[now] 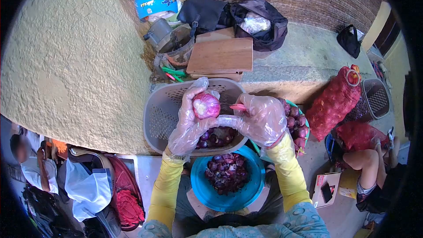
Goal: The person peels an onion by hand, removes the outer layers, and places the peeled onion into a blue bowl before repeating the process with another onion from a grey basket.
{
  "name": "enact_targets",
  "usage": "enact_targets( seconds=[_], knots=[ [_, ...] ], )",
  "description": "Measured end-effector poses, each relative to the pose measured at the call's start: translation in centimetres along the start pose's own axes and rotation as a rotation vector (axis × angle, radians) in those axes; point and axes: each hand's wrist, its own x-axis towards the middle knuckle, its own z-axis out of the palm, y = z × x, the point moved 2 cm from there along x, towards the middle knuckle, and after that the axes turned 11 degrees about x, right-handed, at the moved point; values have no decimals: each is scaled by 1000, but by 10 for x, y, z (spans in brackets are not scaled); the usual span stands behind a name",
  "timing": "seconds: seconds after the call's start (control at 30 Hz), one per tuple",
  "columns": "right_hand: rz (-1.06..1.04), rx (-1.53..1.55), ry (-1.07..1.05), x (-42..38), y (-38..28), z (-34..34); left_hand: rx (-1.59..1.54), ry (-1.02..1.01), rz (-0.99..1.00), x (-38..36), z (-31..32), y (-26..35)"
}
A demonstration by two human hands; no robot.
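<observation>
My left hand (188, 128), in a clear plastic glove, is closed around a red onion (206, 106) with a pale cut patch facing me. To its right, my gloved right hand (264, 119) grips a small knife by its pink handle (238, 107); its thin blade points toward the onion. Both hands are above a grey perforated basket (159, 117) that holds several red onions (216, 138). Below, between my legs, stands a blue basin (198, 180) with dark purple onion skins (227, 174). Unpeeled onions (296, 122) fill a green-rimmed container beside my right hand.
A red mesh sack (332, 101) leans by the ledge, near another grey basket (376, 99). Wooden boards (220, 56), bags (260, 22) and a blue helmet (156, 2) lie beyond. One person (374, 172) sits at right, another (38, 167) at far left.
</observation>
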Motion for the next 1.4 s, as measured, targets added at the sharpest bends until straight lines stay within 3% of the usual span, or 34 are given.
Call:
enact_targets(
  seconds=[0.67,0.77,0.93,1.03,1.23,1.4],
  knots=[
    [-13,3,-31,2,0,-1,-34,-44,-58,-3,-4,4],
    [-41,-31,-13,3,-3,-1,-126,-112,-71,-3,-1,6],
    [36,55,67,0,-4,6,-299,10,63,-3,17,-5],
    [134,78,-8,-1,-9,7,-450,8,41,-7,22,-7],
    [78,198,53,2,-17,19,-675,0,-7,-11,32,-15],
    [115,198,-1,-2,-11,27,-668,17,4,-13,37,-10]
  ],
)
